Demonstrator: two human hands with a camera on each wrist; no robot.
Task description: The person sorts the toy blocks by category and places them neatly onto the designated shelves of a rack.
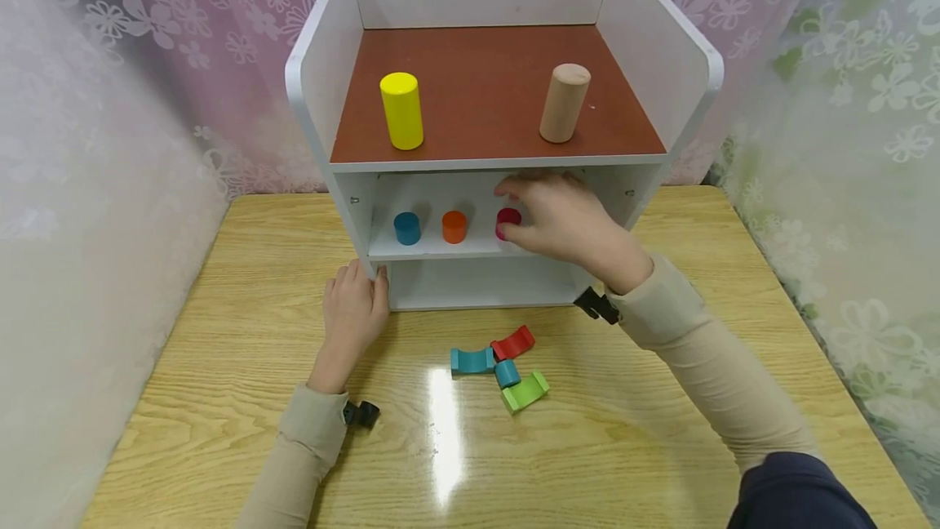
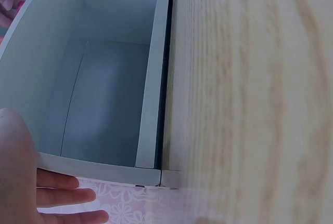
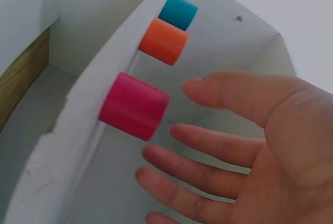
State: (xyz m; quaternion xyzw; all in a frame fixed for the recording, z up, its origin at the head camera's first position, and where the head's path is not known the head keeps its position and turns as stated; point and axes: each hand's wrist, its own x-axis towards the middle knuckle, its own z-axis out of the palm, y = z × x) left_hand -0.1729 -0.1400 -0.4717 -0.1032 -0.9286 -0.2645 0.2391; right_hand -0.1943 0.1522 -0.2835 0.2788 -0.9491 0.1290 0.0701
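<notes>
A white shelf unit (image 1: 481,255) with a brown top board stands before me. On its middle shelf a dark pink cylinder (image 3: 134,107) stands close to the front edge, beside an orange cylinder (image 1: 454,227) and a blue cylinder (image 1: 407,228). My right hand (image 1: 565,219) reaches into this shelf. Its fingers spread around the pink cylinder, with a gap between fingertips and cylinder in the right wrist view. My left hand (image 1: 354,308) holds the unit's left side panel (image 2: 99,169) low down, fingers along the outside and thumb at the inner front edge.
A yellow cylinder (image 1: 402,111) and a plain wooden cylinder (image 1: 565,103) stand on the top board. On the table (image 1: 631,439) before the unit lie a blue arch block (image 1: 472,361), a red one (image 1: 513,344), a green one (image 1: 525,393) and a small blue cylinder (image 1: 507,373).
</notes>
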